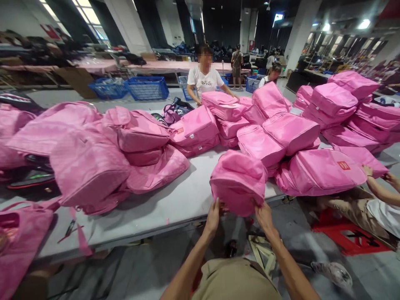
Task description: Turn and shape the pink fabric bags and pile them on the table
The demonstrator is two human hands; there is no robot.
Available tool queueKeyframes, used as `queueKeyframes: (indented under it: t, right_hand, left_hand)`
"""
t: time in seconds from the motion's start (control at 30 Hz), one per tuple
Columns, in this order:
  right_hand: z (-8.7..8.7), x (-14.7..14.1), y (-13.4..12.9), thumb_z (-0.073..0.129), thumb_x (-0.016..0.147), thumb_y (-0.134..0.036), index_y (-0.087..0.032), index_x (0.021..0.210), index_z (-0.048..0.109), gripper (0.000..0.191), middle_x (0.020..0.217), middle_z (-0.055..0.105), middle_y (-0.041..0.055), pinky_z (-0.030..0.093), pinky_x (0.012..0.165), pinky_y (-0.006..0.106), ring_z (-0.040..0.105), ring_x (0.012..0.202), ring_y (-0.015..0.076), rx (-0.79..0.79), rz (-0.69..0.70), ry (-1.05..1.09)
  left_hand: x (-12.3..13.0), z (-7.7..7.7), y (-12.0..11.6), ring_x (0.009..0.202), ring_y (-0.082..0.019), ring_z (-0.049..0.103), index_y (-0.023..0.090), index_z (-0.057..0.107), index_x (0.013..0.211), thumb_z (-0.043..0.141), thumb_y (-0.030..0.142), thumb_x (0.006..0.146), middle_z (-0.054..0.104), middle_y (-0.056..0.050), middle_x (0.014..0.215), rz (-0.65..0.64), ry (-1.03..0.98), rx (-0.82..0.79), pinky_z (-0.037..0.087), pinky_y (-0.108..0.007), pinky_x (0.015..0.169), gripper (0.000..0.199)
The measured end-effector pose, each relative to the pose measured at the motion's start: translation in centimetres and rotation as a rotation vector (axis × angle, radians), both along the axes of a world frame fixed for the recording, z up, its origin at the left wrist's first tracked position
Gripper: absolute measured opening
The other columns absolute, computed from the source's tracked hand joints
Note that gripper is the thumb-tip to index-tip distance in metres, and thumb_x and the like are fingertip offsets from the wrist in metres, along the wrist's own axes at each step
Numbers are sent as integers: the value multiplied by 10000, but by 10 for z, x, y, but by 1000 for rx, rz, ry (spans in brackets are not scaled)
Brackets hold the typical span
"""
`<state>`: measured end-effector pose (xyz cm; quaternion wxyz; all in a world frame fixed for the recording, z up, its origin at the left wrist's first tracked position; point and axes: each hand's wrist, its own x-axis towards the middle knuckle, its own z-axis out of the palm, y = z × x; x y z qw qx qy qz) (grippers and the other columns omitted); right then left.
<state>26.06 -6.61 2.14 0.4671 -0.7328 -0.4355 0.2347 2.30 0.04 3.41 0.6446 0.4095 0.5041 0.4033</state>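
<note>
I hold a stuffed pink fabric bag (238,182) at the near edge of a long grey table (175,200). My left hand (213,216) grips its lower left corner and my right hand (264,215) grips its lower right corner. The bag rests partly on the table edge, in front of a row of similar pink bags (321,171). One of them shows a small red label (343,165).
Piles of pink bags cover the table on the left (90,158) and the far right (340,104). A person in a white shirt (204,79) stands across the table. Another person's arm (379,188) reaches in at right. Blue crates (146,87) stand behind. Scissors (69,230) lie near the table's front edge.
</note>
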Motion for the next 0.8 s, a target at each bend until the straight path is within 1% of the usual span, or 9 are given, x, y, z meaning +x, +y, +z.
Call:
queueKeyframes:
  t: [0.1, 0.2, 0.27, 0.33, 0.43, 0.5, 0.57, 0.67, 0.8]
  right_hand:
    - [-15, 12, -24, 554, 930, -580, -176, 1248, 832, 585, 1206, 870, 136, 641, 1026, 453, 794, 1152, 325, 0, 126, 71]
    - [-1, 40, -34, 536, 783, -439, -187, 1244, 854, 614, 1180, 879, 124, 649, 1062, 513, 819, 1132, 333, -53, 194, 75]
    - [30, 59, -28, 533, 825, -430, -192, 1273, 851, 599, 1245, 867, 137, 643, 1076, 540, 815, 1141, 336, -23, 78, -12]
    - [72, 68, -10, 554, 970, -479, -206, 1384, 808, 557, 1411, 815, 145, 602, 1156, 550, 768, 1272, 332, 99, -41, -146]
    - [128, 59, 32, 648, 1070, -608, -233, 1579, 685, 634, 1598, 714, 129, 479, 1295, 544, 634, 1486, 329, 219, 99, -391]
    - [146, 44, 62, 669, 1087, -626, -225, 1640, 629, 683, 1561, 728, 141, 493, 1238, 526, 642, 1429, 344, 170, 221, -586]
    - [150, 28, 84, 667, 1111, -587, -204, 1622, 632, 640, 1439, 767, 158, 507, 1128, 495, 670, 1297, 351, 68, 239, -764]
    - [141, 11, 99, 715, 1108, -526, -190, 1517, 679, 531, 1296, 779, 150, 457, 1028, 445, 654, 1175, 339, -32, 174, -940]
    - [132, 5, 102, 792, 1072, -529, -210, 1435, 703, 491, 1256, 779, 128, 421, 965, 421, 646, 1132, 323, -44, 203, -1031]
  left_hand:
    - [6, 47, 14, 878, -231, 749, 234, 596, 1153, 638, 924, 968, 735, -55, 1030, 202, -65, 152, 644, -410, 870, 716]
    - [2, 66, 28, 1019, -272, 742, 256, 528, 1339, 721, 872, 938, 716, -67, 1104, 369, 73, 271, 631, -472, 967, 761]
    - [-2, 65, 37, 1231, -331, 698, 251, 577, 1366, 760, 860, 899, 703, -129, 1268, 370, 255, 408, 574, -549, 1114, 788]
    - [-6, 60, 44, 1369, -373, 638, 238, 655, 1301, 714, 859, 930, 688, -171, 1388, 290, 380, 522, 491, -606, 1228, 726]
    - [-10, 52, 44, 1324, -381, 668, 227, 682, 1265, 632, 842, 1003, 739, -173, 1341, 168, 424, 582, 501, -627, 1216, 670]
    - [-13, 47, 37, 1267, -377, 691, 221, 700, 1259, 673, 814, 1005, 765, -163, 1287, 130, 486, 637, 546, -604, 1161, 646]
    - [-16, 44, 26, 1217, -372, 707, 209, 717, 1285, 741, 749, 1001, 780, -158, 1248, 121, 567, 715, 580, -577, 1106, 611]
    - [-22, 42, 11, 1106, -341, 724, 205, 735, 1313, 809, 554, 1007, 791, -133, 1167, 95, 656, 849, 612, -506, 998, 470]
    - [-23, 56, 6, 929, -278, 706, 239, 784, 1044, 762, 310, 1014, 764, -69, 951, -140, 702, 921, 583, -386, 819, 80]
